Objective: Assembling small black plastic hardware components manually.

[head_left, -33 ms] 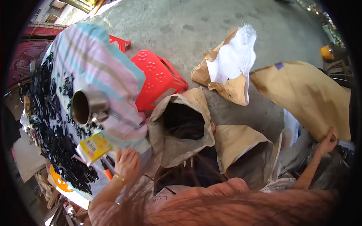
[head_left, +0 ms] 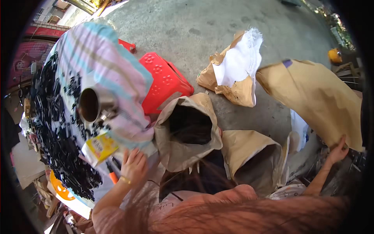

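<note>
My left hand (head_left: pixel 134 167) rests on the near edge of a cloth-covered table, fingers stretched out and nothing held. Close by are a yellow-and-white packet (head_left: pixel 100 148) and an orange-and-black handled tool (head_left: pixel 112 171). Off to the right, my right hand (head_left: pixel 337 153) grips the lower edge of a large brown paper sack (head_left: pixel 311 97), which lies sideways. An open paper sack (head_left: pixel 167 154), dark inside, stands before me. Next to it another brown sack (head_left: pixel 247 146) gapes open.
Many small black pieces (head_left: pixel 58 148) cover the table's left side, beside a metal mug (head_left: pixel 103 102) lying tipped over on the striped cloth (head_left: pixel 113 58). A red plastic stool (head_left: pixel 163 80) stands beyond. A torn sack with white lining (head_left: pixel 237 66) lies on the concrete floor (head_left: pixel 187 23).
The whole view has tilted slightly, so the table's things appear a little further right. Both hands stay at the same places, on the table edge and the brown sack.
</note>
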`<state>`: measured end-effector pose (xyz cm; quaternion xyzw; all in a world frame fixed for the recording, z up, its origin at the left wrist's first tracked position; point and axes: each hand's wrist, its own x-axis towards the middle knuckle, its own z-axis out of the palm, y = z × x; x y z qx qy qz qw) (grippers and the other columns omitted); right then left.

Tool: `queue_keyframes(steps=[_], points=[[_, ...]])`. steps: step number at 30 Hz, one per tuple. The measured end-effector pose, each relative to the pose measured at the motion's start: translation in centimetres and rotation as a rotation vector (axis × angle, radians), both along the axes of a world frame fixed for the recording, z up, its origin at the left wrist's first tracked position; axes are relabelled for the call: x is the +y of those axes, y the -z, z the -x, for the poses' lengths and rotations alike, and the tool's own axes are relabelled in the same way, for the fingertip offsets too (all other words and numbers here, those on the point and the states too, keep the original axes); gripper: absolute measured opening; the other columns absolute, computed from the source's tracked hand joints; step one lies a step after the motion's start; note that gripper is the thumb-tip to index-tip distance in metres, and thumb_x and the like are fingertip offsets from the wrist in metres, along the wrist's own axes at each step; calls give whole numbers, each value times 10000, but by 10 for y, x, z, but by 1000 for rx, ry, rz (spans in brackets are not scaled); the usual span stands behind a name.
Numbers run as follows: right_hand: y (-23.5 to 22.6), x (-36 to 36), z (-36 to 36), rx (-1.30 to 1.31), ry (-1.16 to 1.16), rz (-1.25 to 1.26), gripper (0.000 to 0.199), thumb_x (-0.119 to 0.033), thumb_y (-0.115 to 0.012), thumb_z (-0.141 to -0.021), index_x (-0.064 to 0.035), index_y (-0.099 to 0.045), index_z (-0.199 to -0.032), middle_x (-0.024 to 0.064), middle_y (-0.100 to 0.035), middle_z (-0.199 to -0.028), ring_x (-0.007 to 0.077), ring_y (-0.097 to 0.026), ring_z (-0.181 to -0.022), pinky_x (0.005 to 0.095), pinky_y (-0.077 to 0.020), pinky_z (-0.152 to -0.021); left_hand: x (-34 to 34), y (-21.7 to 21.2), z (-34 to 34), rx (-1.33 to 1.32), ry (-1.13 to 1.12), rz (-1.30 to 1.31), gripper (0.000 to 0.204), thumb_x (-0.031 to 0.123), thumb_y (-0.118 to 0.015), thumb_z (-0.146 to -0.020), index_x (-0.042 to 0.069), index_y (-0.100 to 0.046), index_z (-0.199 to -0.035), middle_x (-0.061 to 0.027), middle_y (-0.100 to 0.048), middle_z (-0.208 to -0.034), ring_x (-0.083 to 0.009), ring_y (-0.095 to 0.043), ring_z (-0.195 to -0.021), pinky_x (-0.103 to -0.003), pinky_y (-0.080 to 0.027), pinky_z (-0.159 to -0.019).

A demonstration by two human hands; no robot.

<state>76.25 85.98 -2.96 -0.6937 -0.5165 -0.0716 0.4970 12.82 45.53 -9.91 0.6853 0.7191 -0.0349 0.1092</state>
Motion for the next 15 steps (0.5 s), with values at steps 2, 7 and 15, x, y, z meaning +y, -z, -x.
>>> queue_keyframes(steps=[2,7,15], points=[[-63,-49,-31,191,-52,-214,264,-217,-685,-751,17,-605,-841,103,-632,-880,157,-584,-756,270,-470,-661,1,-4,5,-79,22,15,247,193,-591,-730,66,-592,-941,-73,-555,-1035,-265,-415,-1132,-500,-226,-1008],[-156,-121,-120,-345,19,-308,270,-219,-588,-811,19,-612,-936,111,-619,-920,203,-577,-804,321,-469,-709,-23,-7,5,-345,33,-298,333,189,-618,-723,66,-550,-1025,-115,-514,-1102,-293,-413,-1143,-495,-251,-1003],[-242,-105,82,-300,-459,-472,278,-220,-553,-828,19,-601,-963,115,-607,-949,205,-570,-831,324,-464,-732,-49,-96,-84,-1955,267,-242,667,243,-650,-783,60,-306,-1325,-56,-379,-1312,-147,-360,-1187,-319,-312,-983]])
